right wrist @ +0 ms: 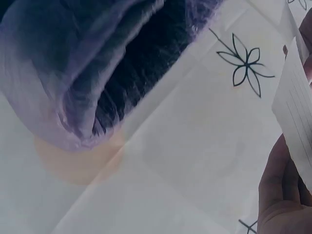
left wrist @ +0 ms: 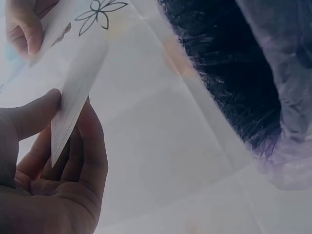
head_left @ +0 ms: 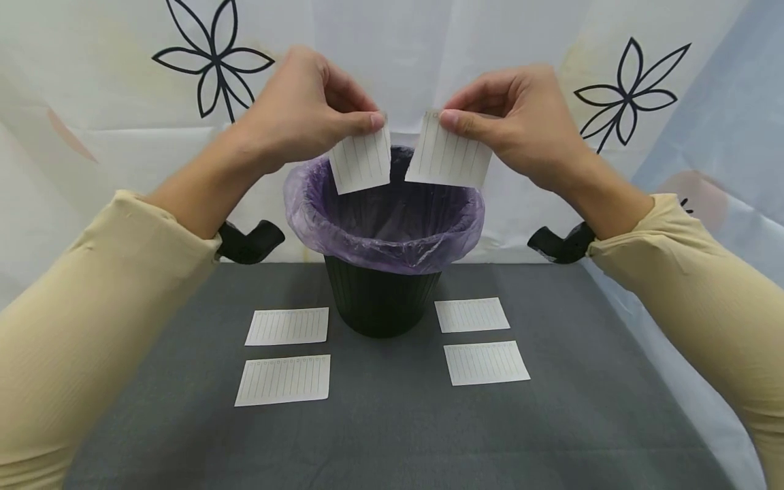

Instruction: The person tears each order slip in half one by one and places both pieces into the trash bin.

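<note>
My left hand [head_left: 300, 116] pinches a lined piece of paper [head_left: 361, 163] between thumb and fingers, over the bin's opening. Opposite it, my right hand [head_left: 520, 122] pinches another lined paper piece [head_left: 449, 160] at its upper corner. A gap separates the two pieces, and their facing edges look slightly rough. Below them stands a dark ribbed trash bin [head_left: 382, 299], lined with a purple plastic bag [head_left: 392, 255] folded over its rim. In the left wrist view, the thumb presses on one face of the paper [left wrist: 80, 87], with fingers behind it.
Two lined paper cards lie left of the bin, a far card [head_left: 288, 327] and a near card [head_left: 284, 381]. On the right lie another far card [head_left: 471, 315] and near card [head_left: 486, 363]. All rest on a grey tablecloth [head_left: 386, 435] before a white flower-patterned curtain [head_left: 380, 41].
</note>
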A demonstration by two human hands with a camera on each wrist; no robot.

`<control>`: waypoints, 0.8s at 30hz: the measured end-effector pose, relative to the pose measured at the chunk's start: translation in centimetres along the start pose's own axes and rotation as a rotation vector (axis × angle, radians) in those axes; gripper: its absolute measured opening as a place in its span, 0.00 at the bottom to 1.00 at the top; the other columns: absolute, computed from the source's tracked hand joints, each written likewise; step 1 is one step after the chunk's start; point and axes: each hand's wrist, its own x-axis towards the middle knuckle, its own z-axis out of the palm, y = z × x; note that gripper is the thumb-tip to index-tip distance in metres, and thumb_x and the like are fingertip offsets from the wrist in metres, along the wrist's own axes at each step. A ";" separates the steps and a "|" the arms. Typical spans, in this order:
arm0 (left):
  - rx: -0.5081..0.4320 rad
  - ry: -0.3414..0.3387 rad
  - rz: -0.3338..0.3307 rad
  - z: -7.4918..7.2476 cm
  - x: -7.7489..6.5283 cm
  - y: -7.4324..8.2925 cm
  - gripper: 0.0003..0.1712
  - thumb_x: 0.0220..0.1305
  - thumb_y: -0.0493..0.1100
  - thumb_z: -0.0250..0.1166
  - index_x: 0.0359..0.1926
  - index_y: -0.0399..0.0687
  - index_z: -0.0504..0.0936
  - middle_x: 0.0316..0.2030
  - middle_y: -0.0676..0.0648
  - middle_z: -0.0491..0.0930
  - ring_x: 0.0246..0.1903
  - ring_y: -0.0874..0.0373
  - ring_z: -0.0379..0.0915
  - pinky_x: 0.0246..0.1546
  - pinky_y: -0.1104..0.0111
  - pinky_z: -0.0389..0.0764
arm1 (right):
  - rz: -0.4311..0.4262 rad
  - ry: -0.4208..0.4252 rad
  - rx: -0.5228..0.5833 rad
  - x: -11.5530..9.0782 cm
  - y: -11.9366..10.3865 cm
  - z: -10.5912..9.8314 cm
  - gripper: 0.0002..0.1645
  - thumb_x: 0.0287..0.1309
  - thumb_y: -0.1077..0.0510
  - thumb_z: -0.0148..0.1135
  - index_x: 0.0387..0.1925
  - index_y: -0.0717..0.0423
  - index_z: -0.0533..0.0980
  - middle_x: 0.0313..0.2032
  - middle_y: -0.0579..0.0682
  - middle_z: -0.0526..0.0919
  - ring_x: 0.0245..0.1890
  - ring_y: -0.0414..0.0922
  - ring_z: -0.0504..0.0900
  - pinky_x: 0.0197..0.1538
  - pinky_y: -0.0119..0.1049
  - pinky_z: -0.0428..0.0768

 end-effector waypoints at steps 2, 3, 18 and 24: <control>0.008 -0.008 -0.011 -0.1 0.7 0.0 0.15 0.64 0.48 0.73 0.45 0.41 0.89 0.40 0.46 0.86 0.40 0.57 0.79 0.42 0.68 0.76 | 0.006 0.002 0.000 0.8 0.0 0.0 0.08 0.59 0.60 0.74 0.37 0.61 0.88 0.31 0.47 0.88 0.30 0.45 0.82 0.35 0.31 0.77; 0.013 -0.011 -0.018 -0.2 1.0 0.0 0.15 0.64 0.48 0.73 0.45 0.42 0.89 0.40 0.46 0.86 0.41 0.57 0.78 0.42 0.67 0.75 | 0.009 -0.001 -0.002 1.2 0.1 0.0 0.08 0.58 0.60 0.75 0.38 0.61 0.88 0.31 0.47 0.88 0.30 0.45 0.82 0.35 0.31 0.77; -0.005 0.021 -0.149 -0.3 3.8 -0.7 0.16 0.66 0.48 0.71 0.48 0.43 0.88 0.46 0.47 0.83 0.46 0.59 0.74 0.47 0.67 0.71 | 0.080 -0.078 0.041 4.9 0.7 1.1 0.09 0.57 0.61 0.75 0.38 0.64 0.87 0.32 0.49 0.88 0.33 0.44 0.83 0.39 0.32 0.78; -0.037 0.020 -0.159 0.1 4.6 -1.0 0.15 0.66 0.46 0.70 0.49 0.42 0.87 0.47 0.46 0.83 0.46 0.59 0.75 0.47 0.67 0.72 | 0.160 -0.095 0.042 5.6 1.3 1.7 0.10 0.59 0.61 0.74 0.40 0.63 0.88 0.33 0.47 0.88 0.35 0.42 0.83 0.40 0.31 0.79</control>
